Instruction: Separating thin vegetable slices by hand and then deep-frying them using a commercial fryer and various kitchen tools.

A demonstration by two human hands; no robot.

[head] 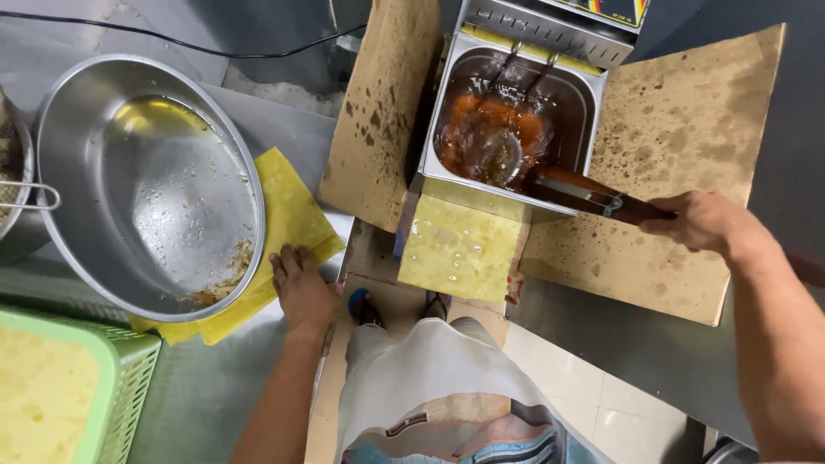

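Observation:
My right hand (703,220) grips the dark wooden handle of a round skimmer ladle (494,153), whose head dips into the hot oil of a steel deep fryer (593,94). Orange-brown food floats in the oil around the ladle head. My left hand (302,289) lies flat, fingers apart, on the steel counter at the edge of a yellow cloth (292,215). That cloth lies under a large, tilted steel bowl (77,172), which has oil and a few crumbs at its bottom.
Oil-stained cardboard sheets (679,129) flank the fryer, and a yellow cloth (460,249) hangs over its front. A green plastic basket (129,369) sits at the lower left. A wire strainer handle (30,196) pokes in from the left. A black cable (172,39) crosses the back.

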